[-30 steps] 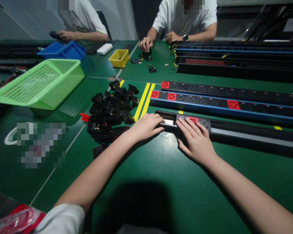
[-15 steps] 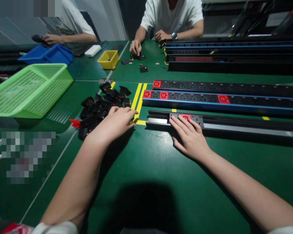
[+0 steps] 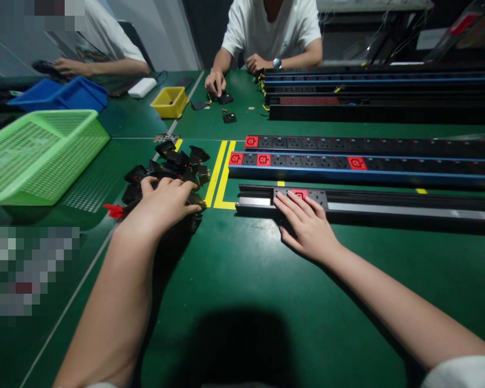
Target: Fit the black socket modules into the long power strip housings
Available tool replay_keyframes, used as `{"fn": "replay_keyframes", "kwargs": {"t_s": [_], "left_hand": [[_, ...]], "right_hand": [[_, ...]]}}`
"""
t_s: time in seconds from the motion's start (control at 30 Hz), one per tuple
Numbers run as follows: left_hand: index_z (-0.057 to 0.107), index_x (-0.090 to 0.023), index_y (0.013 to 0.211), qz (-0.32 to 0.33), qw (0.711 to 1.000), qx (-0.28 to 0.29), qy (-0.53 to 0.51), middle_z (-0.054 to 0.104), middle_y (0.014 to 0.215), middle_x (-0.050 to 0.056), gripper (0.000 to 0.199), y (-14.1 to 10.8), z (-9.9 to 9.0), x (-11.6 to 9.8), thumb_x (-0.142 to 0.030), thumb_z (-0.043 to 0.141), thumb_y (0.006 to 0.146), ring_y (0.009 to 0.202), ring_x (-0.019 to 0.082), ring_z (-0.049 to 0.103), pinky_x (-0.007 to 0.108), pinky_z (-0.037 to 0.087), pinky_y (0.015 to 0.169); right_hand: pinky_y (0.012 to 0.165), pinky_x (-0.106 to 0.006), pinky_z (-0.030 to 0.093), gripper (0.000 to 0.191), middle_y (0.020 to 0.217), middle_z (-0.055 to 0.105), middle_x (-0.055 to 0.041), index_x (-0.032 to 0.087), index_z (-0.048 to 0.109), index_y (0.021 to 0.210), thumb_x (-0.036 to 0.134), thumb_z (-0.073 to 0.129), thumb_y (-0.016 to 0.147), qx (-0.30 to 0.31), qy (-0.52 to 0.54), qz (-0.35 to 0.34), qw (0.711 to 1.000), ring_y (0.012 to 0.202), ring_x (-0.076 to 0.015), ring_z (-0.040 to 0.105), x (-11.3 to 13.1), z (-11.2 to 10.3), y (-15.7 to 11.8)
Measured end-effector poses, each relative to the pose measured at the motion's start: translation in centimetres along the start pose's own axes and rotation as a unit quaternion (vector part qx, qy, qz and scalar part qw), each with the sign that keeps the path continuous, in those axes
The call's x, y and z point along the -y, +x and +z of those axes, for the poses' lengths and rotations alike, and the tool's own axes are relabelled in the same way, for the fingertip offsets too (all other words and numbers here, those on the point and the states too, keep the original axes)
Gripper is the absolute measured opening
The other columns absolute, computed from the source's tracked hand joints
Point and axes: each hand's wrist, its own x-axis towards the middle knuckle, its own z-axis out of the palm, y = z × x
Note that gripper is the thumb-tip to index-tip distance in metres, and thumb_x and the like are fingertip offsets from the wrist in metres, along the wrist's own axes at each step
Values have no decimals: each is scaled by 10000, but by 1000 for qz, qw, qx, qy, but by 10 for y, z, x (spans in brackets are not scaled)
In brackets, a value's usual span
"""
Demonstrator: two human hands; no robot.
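My left hand [image 3: 167, 202] is over the near side of a pile of black socket modules [image 3: 178, 159], its fingers apart and bent down; what lies beneath the palm is hidden. My right hand [image 3: 305, 221] rests with fingers spread on black and red socket modules [image 3: 320, 198] seated near the left end of a black rail [image 3: 388, 211]. A silvery bare stretch of channel shows left of those modules. A red piece [image 3: 113, 210] lies at the pile's left edge.
Behind the rail lie two socket strips, one with a blue edge [image 3: 299, 171]. A green basket [image 3: 81, 145], blue bins [image 3: 78, 96] and a yellow bin [image 3: 170, 103] stand left. Across the table, a person's hand [image 3: 215, 83] touches a small black part [image 3: 226, 98]. More rails lie back right.
My left hand has moved left, away from the yellow tape and further over the pile. My right hand stays on the modules. The whole view has shifted slightly.
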Motion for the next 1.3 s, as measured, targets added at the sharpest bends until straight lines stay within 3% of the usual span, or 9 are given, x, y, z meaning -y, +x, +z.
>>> {"fn": "replay_keyframes", "kwargs": {"t_s": [0.43, 0.7, 0.93, 1.1, 1.3], "left_hand": [[655, -210, 1229, -12, 1000, 24, -15, 659, 1202, 192, 558, 1, -7, -5, -547, 527, 804, 1209, 456, 486, 633, 253, 1002], [646, -251, 1222, 33, 999, -26, -30, 678, 1203, 145, 517, 2, -5, -4, -513, 598, 779, 1217, 407, 510, 604, 247, 1030], [556, -296, 1312, 79, 985, -63, -139, 649, 1287, 79, 544, -2, -23, -11, -515, 580, 815, 1235, 348, 543, 535, 221, 1084], [345, -234, 1466, 83, 953, -137, -256, 527, 1392, 111, 734, -4, -26, -36, -477, 592, 819, 1254, 312, 512, 493, 345, 1063], [368, -247, 1415, 28, 881, -198, -430, 430, 1353, 110, 723, 5, 0, -67, -356, 652, 759, 1069, 221, 591, 402, 499, 966]], "right_hand": [[1196, -428, 168, 670, 1586, 302, 2, 240, 258, 1551, 308, 498, 928, 6, 3, 2, 1000, 1478, -206, 255, 0, -2, 0], [1188, -441, 194, 720, 1579, 321, -9, 258, 192, 1568, 298, 509, 924, 4, 0, 1, 1000, 1468, -223, 282, 1, -2, 1], [1197, -430, 175, 685, 1585, 306, -4, 246, 228, 1560, 301, 494, 931, 8, -2, 1, 1000, 1473, -215, 270, 1, -3, 1], [1202, -425, 166, 657, 1591, 291, 7, 235, 260, 1550, 312, 485, 938, 13, -5, 4, 1000, 1479, -199, 250, 1, -2, 1], [1195, -431, 183, 685, 1581, 318, -5, 247, 236, 1558, 300, 500, 928, 4, -3, 1, 1000, 1471, -215, 275, 1, -3, 0]]}}
